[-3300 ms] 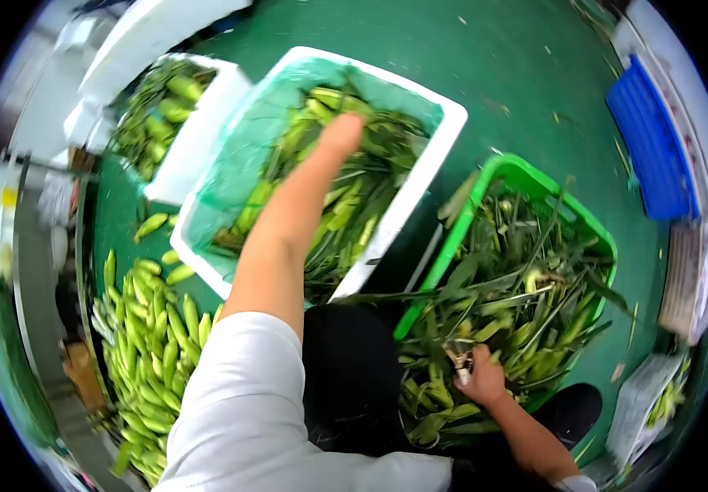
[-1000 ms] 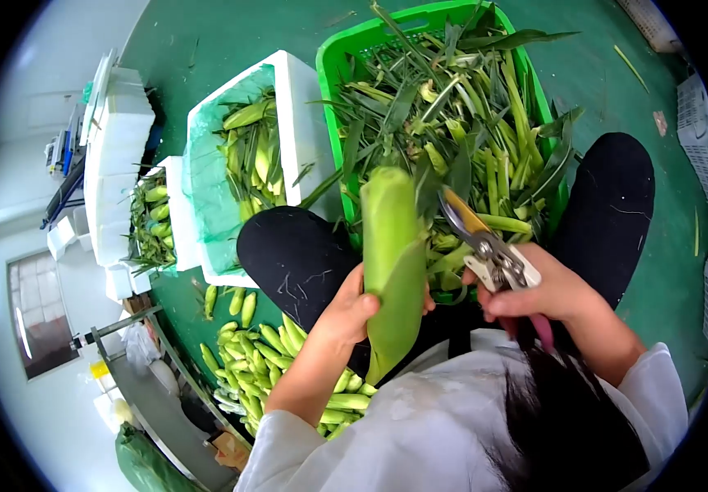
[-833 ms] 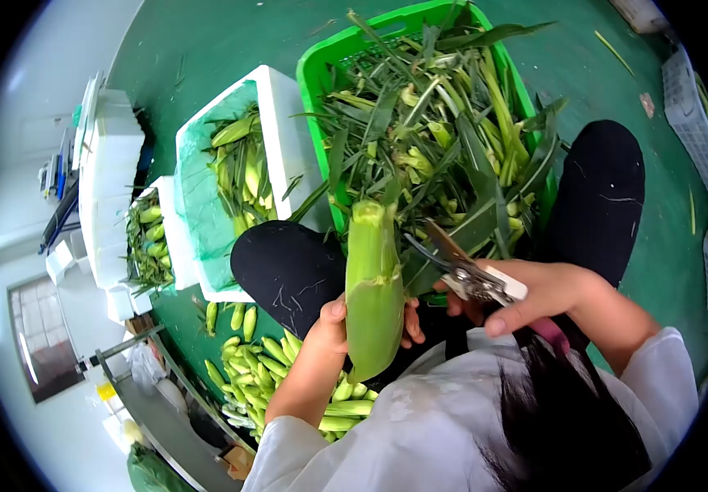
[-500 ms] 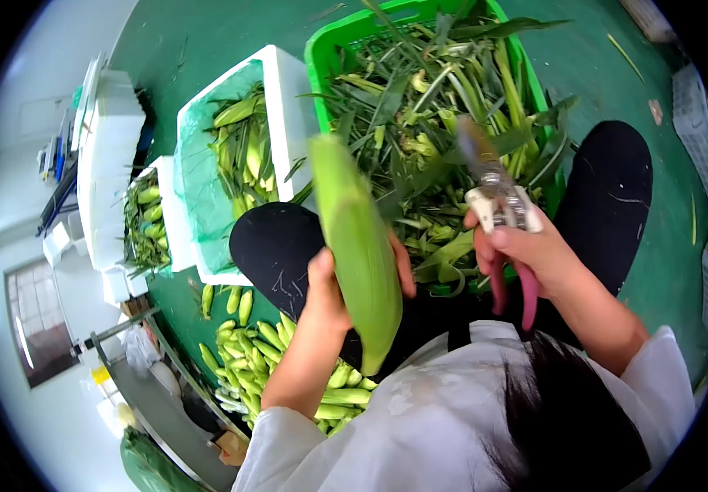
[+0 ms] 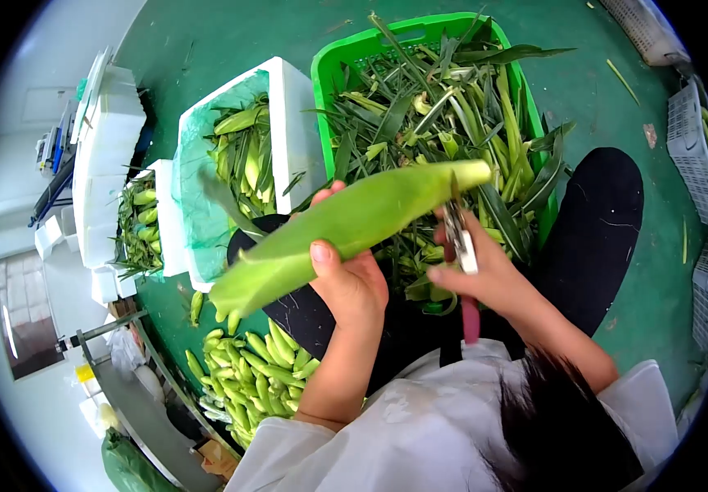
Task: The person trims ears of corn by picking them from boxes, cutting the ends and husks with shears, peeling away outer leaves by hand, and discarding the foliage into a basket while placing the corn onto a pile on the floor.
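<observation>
A green ear of corn in its husk (image 5: 354, 217) lies slanted across my lap, its pale stalk end up and to the right. My left hand (image 5: 350, 283) is closed around its middle, thumb on the near side. In my right hand (image 5: 489, 266) is a pair of pruning shears (image 5: 462, 242) with a dark red handle. Their blades meet the husk close to the stalk end; whether they are closed through it I cannot tell. Beyond my hands, husk leaves and stalk trimmings (image 5: 428, 102) heap up in a green plastic crate (image 5: 322, 102).
Left of the crate stands a white foam box (image 5: 296, 135) with a green liner and corn. A smaller foam box (image 5: 169, 213) also holds corn. A pile of ears (image 5: 255, 369) lies on the floor at my left. Pale crates (image 5: 690, 135) stand at the far right.
The corn has swung from nearly upright to slanting, its stalk end now up at the right. The shears have come from apart to touching that end.
</observation>
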### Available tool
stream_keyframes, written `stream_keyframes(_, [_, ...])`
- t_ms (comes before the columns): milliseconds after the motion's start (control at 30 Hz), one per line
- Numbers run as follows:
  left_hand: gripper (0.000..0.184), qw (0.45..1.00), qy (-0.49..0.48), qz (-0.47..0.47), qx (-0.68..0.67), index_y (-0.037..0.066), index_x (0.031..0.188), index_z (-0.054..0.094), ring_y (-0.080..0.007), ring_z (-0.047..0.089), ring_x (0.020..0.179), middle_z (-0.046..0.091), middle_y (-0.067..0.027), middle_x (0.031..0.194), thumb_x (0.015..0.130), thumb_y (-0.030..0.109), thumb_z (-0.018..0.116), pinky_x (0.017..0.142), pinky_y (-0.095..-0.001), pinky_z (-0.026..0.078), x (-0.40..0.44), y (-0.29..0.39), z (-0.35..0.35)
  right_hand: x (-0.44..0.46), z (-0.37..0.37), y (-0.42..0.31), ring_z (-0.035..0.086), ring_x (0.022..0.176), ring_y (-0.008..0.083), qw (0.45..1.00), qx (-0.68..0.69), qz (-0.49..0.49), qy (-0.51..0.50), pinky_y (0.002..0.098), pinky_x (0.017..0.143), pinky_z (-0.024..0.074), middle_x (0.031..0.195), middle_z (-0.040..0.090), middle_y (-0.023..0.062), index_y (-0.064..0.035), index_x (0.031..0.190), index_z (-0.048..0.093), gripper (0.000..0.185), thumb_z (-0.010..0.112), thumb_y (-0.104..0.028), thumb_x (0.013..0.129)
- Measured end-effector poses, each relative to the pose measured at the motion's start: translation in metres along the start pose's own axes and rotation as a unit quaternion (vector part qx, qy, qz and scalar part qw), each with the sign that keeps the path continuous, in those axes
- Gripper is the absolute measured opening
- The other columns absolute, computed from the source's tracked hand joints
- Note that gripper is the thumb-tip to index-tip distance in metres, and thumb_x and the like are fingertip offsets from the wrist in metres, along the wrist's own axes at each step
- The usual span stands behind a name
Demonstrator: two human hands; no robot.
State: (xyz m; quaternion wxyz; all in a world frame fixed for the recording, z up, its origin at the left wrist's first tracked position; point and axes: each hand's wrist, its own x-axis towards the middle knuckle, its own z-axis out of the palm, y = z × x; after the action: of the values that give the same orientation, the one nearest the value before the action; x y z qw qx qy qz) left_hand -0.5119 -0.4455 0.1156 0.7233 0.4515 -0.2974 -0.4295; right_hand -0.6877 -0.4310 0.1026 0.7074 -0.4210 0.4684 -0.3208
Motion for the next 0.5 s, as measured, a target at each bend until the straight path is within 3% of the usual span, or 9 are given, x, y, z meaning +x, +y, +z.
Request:
stream_keyframes(100, [0.070, 0.995, 0.068, -0.043, -0.054, 0.003, 0.135, 0.046, -0.0294, 0.049, 0.129, 0.052, -0.0136, 0.138, 0.094, 0.060, 0.050, 0.111, -0.0475, 0.038, 0.000, 0.000, 0.003, 0.024, 0.005, 0.016, 0.061, 0.105, 0.0287, 0.955, -0.222, -0.157, 0.114, 0.0383, 0.095, 0.0479, 0.117, 0.059, 0.0208, 0.0057, 0.137, 0.041, 0.088, 0.085, -0.029, 0.069])
stream_keyframes(133, [0.071, 0.992, 0.075, -0.074, -0.071, 0.003, 0.134, 0.046, -0.0293, 0.050, 0.127, 0.053, -0.0138, 0.136, 0.094, 0.061, 0.050, 0.110, -0.0471, 0.038, 0.002, 0.001, 0.000, 0.022, 0.001, 0.015, 0.064, 0.096, 0.0272, 0.960, -0.200, -0.165, 0.108, 0.0360, 0.089, 0.0502, 0.108, 0.063, 0.0180, 0.0048, 0.131, 0.049, 0.081, 0.086, -0.027, 0.066])
stream_keyframes(233, [0.074, 0.966, 0.127, -0.170, -0.149, 0.002, 0.132, 0.048, -0.0283, 0.053, 0.123, 0.057, -0.0144, 0.130, 0.092, 0.065, 0.050, 0.107, -0.0461, 0.041, 0.014, 0.009, -0.014, -0.003, -0.009, -0.012, 0.064, 0.079, 0.0146, 0.990, -0.131, -0.033, -0.040, 0.0285, 0.072, 0.0519, 0.091, 0.065, 0.0077, 0.0022, 0.117, 0.059, 0.059, 0.084, -0.021, 0.069])
stream_keyframes(267, [0.071, 0.950, 0.152, -0.208, -0.177, 0.003, 0.129, 0.048, -0.0273, 0.057, 0.113, 0.059, -0.0126, 0.123, 0.092, 0.063, 0.050, 0.100, -0.0438, 0.045, 0.017, 0.017, -0.013, -0.012, -0.017, -0.005, 0.062, 0.080, 0.0108, 0.988, -0.042, -0.018, -0.149, 0.0281, 0.070, 0.0516, 0.090, 0.065, 0.0035, 0.0006, 0.114, 0.061, 0.051, 0.082, -0.015, 0.071])
stream_keyframes(300, [0.069, 0.955, 0.043, -0.227, -0.189, 0.004, 0.126, 0.048, -0.0255, 0.057, 0.105, 0.059, -0.0108, 0.116, 0.091, 0.063, 0.052, 0.095, -0.0424, 0.047, 0.022, 0.016, -0.032, -0.022, -0.025, -0.032, 0.063, 0.080, 0.0115, 0.947, 0.105, 0.109, -0.284, 0.0283, 0.072, 0.0516, 0.089, 0.066, 0.0029, -0.0011, 0.111, 0.062, 0.046, 0.081, -0.013, 0.071])
stream_keyframes(333, [0.067, 0.949, -0.067, -0.240, -0.193, 0.005, 0.124, 0.049, -0.0238, 0.058, 0.098, 0.059, -0.0090, 0.109, 0.090, 0.063, 0.054, 0.089, -0.0410, 0.048, 0.028, 0.014, -0.051, -0.026, -0.028, -0.025, 0.063, 0.081, 0.0123, 0.899, 0.162, 0.111, -0.392, 0.0278, 0.073, 0.0514, 0.089, 0.067, 0.0038, 0.0002, 0.114, 0.062, 0.048, 0.080, -0.013, 0.072])
stream_keyframes(367, [0.068, 0.866, -0.017, -0.337, -0.368, 0.006, 0.118, 0.048, -0.0188, 0.056, 0.086, 0.054, -0.0049, 0.096, 0.088, 0.066, 0.054, 0.079, -0.0371, 0.047, 0.028, 0.016, -0.037, -0.028, -0.026, -0.022, 0.063, 0.081, 0.0131, 0.845, 0.183, 0.109, -0.491, 0.0274, 0.073, 0.0504, 0.092, 0.067, 0.0056, 0.0034, 0.119, 0.061, 0.055, 0.081, -0.017, 0.072])
stream_keyframes(400, [0.070, 0.845, -0.016, -0.375, -0.380, 0.006, 0.116, 0.048, -0.0159, 0.056, 0.082, 0.052, -0.0027, 0.092, 0.086, 0.068, 0.055, 0.072, -0.0362, 0.046, 0.023, 0.023, -0.023, -0.025, -0.020, -0.025, 0.062, 0.081, 0.0141, 0.809, 0.199, 0.093, -0.546, 0.0279, 0.073, 0.0495, 0.091, 0.067, 0.0060, 0.0061, 0.124, 0.059, 0.062, 0.082, -0.020, 0.073])
stream_keyframes(500, [0.068, 0.820, -0.098, -0.345, -0.446, 0.006, 0.111, 0.047, -0.0151, 0.054, 0.072, 0.051, -0.0024, 0.089, 0.086, 0.069, 0.053, 0.065, -0.0341, 0.044, 0.023, 0.026, -0.024, -0.024, -0.016, -0.025, 0.062, 0.080, 0.0158, 0.799, 0.208, 0.130, -0.549, 0.0285, 0.073, 0.0484, 0.091, 0.066, 0.0074, 0.0064, 0.123, 0.059, 0.062, 0.082, -0.024, 0.074])
